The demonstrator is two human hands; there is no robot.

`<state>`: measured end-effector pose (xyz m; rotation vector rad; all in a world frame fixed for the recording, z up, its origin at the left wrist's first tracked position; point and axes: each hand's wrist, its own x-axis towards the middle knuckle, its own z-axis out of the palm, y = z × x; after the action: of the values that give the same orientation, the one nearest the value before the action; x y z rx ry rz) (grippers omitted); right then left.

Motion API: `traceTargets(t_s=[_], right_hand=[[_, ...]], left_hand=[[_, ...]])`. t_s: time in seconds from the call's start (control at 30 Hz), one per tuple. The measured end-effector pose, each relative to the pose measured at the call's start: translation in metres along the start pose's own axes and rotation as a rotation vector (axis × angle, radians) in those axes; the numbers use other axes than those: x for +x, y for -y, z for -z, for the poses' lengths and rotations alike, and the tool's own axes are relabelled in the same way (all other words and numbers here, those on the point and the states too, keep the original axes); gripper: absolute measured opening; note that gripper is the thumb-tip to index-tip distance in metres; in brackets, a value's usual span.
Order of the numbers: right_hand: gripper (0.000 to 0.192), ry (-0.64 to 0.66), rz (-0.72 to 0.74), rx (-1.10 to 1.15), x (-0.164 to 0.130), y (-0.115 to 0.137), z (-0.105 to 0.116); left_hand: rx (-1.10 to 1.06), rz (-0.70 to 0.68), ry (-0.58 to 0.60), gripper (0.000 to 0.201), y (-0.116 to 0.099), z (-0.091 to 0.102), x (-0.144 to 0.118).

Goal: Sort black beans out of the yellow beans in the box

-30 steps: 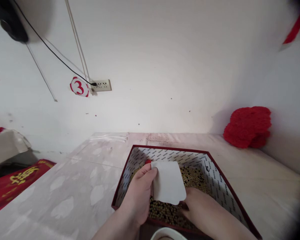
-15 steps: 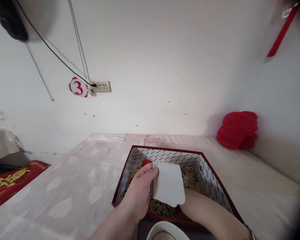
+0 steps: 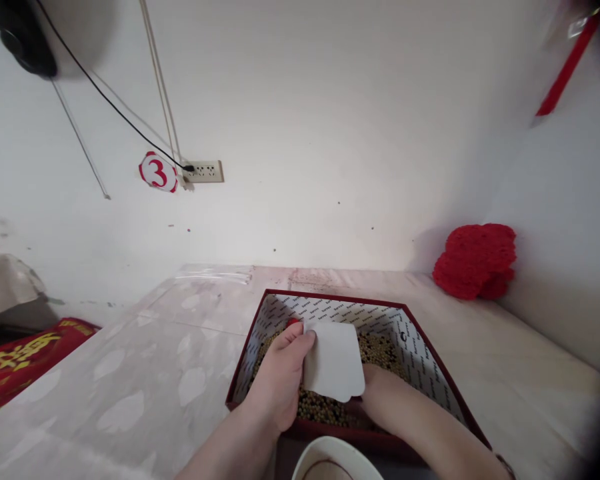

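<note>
Here, white card (image 3: 334, 361) (upright), boxed beans (image 3: 325, 407), bowl (image 3: 336, 461) near

a cream wall socket strip (image 3: 204, 172) sits on the white wall, with a black cable (image 3: 105, 100) plugged into it and running up and left to a dark rounded device (image 3: 20, 37). just left of the socket hangs a round white sign with a red number three (image 3: 157, 173). far right of the socket, a fluffy red woven decoration (image 3: 476, 260) leans in the corner. low and left of the socket lies a red cloth with gold lettering (image 3: 23, 350).
</note>
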<state>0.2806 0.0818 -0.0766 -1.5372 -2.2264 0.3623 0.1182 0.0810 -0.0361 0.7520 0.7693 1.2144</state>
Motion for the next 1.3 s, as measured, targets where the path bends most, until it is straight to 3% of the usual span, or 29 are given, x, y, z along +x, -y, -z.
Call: traceTargets(t_s=[0.1,0.27,0.43,0.53,0.63,0.73,1.0,1.13,1.23,1.3], right_hand=[[0.022,0.037,0.001,0.028,0.003,0.003,0.01],[0.022,-0.01,-0.041,0.038,0.004,0.0,0.017],[0.017,-0.161,-0.12,0.083,-0.005,0.0,0.029],[0.017,-0.266,-0.081,0.089,-0.015,0.013,0.036],[0.017,-0.265,0.042,0.065,-0.02,0.03,0.034],[0.018,-0.271,0.071,-0.016,-0.02,0.038,0.028],[0.029,-0.501,0.114,-0.199,-0.015,0.025,0.019],[0.035,-0.563,0.027,-0.158,-0.013,0.021,0.021],[0.045,-0.548,-0.019,-0.042,-0.01,0.019,0.025],[0.039,-0.438,-0.023,0.041,-0.009,0.019,0.027]], left_hand=[[0.016,-0.044,-0.002,0.016,0.001,0.001,0.001],[0.043,-0.059,-0.007,0.017,0.002,0.001,0.003],[0.093,-0.036,-0.022,0.02,0.001,0.0,0.002],[0.158,-0.037,0.007,0.019,0.001,0.0,0.0],[0.254,-0.071,0.058,0.019,0.0,-0.002,-0.004],[0.376,-0.104,0.141,0.018,0.0,-0.004,-0.007],[0.634,-0.127,0.231,0.022,0.001,-0.002,-0.006],[0.605,-0.073,0.24,0.023,0.002,0.0,-0.006],[0.562,-0.04,0.271,0.024,0.002,0.0,-0.007],[0.545,-0.036,0.277,0.025,0.002,0.0,-0.007]])
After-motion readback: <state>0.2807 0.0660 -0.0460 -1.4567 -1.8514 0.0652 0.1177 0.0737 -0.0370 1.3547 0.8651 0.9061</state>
